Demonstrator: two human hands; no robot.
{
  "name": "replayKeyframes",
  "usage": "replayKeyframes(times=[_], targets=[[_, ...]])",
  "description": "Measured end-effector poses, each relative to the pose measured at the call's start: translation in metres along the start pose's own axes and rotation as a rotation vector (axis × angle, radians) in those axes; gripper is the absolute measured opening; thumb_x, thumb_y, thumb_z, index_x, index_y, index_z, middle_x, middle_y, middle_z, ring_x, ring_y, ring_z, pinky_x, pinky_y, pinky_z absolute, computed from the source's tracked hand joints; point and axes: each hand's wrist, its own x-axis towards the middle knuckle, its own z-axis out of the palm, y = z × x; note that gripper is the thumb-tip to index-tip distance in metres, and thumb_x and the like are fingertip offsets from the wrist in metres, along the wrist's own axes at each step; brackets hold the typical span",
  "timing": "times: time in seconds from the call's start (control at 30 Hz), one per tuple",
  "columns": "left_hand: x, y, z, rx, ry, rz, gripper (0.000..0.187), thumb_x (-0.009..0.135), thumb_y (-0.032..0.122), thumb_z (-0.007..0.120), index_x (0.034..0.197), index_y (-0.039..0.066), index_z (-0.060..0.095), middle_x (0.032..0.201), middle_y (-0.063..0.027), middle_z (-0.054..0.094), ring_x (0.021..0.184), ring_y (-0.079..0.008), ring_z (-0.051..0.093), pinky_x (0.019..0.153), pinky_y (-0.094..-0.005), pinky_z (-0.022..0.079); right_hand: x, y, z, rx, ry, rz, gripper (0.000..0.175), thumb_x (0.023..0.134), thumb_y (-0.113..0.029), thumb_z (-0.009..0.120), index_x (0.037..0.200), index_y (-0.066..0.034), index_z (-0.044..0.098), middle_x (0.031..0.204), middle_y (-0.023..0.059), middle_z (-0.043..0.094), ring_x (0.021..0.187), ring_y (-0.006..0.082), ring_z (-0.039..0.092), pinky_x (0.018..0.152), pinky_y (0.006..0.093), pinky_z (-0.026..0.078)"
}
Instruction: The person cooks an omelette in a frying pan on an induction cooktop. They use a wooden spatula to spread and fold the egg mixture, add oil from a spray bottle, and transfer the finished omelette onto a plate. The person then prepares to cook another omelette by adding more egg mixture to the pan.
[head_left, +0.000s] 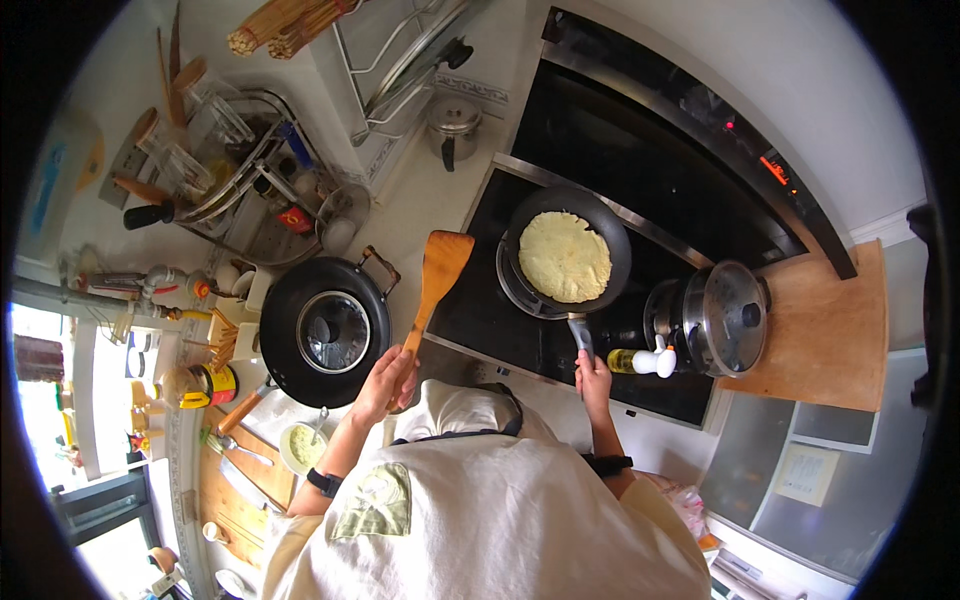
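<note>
A pale yellow pancake (565, 256) lies flat in a dark frying pan (619, 247), which is over the left burner of a black cooktop (472, 300). My right hand (592, 379) is closed around the pan's grey handle. In my left hand (390, 381) is a wooden spatula (442, 274), its flat blade raised and apart from the pan. A spray bottle of yellow oil (637, 361) with a white top is close to my right hand. Left of my left hand sits a black wok (289, 300) with a small glass lid (333, 332) inside it.
A steel pot with a glass lid (727, 319) stands at the cooktop's right. The range hood (637, 142) overhangs the back. On the left are a bowl of pale food with a spoon (304, 448), a knife (244, 480) on a wooden board (281, 480) and a condiment rack (255, 217).
</note>
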Motion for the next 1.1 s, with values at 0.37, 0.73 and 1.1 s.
replayKeyframes(times=[0.37,0.73,1.1], targets=[[0.001,-0.014,-0.006,0.036,-0.010,-0.128,0.026,0.103,0.029,0.038,0.096,0.006,0.046,0.060,-0.0021,0.042,0.042,-0.0109,0.039,0.037,-0.0225,0.030,0.004,0.030,0.016,0.055,0.029,0.044,0.035,0.091,-0.031,0.063,0.070,-0.0048,0.053,0.047,0.0000,0.046,0.034,0.0078,0.039,0.034,0.0249,0.028],[0.024,-0.026,0.008,0.150,-0.105,-0.266,0.030,0.103,0.033,0.040,0.101,0.004,0.049,0.062,-0.0020,0.046,0.047,-0.0107,0.044,0.043,-0.0210,0.035,0.004,0.041,0.023,-0.008,-0.058,0.070,0.039,0.092,-0.036,0.061,0.076,-0.0010,0.056,0.050,0.0038,0.052,0.037,0.0116,0.047,0.036,0.0263,0.036],[0.111,-0.053,0.074,0.277,-0.386,-0.243,0.033,0.092,0.025,0.063,0.116,0.003,0.058,0.110,-0.0046,0.062,0.103,-0.0129,0.058,0.093,-0.0295,0.043,-0.055,-0.036,0.006,-0.184,-0.134,-0.233,0.054,0.092,-0.008,0.058,0.142,-0.0083,0.037,0.101,0.0101,0.064,0.097,0.0150,0.062,0.083,0.0279,0.051]])
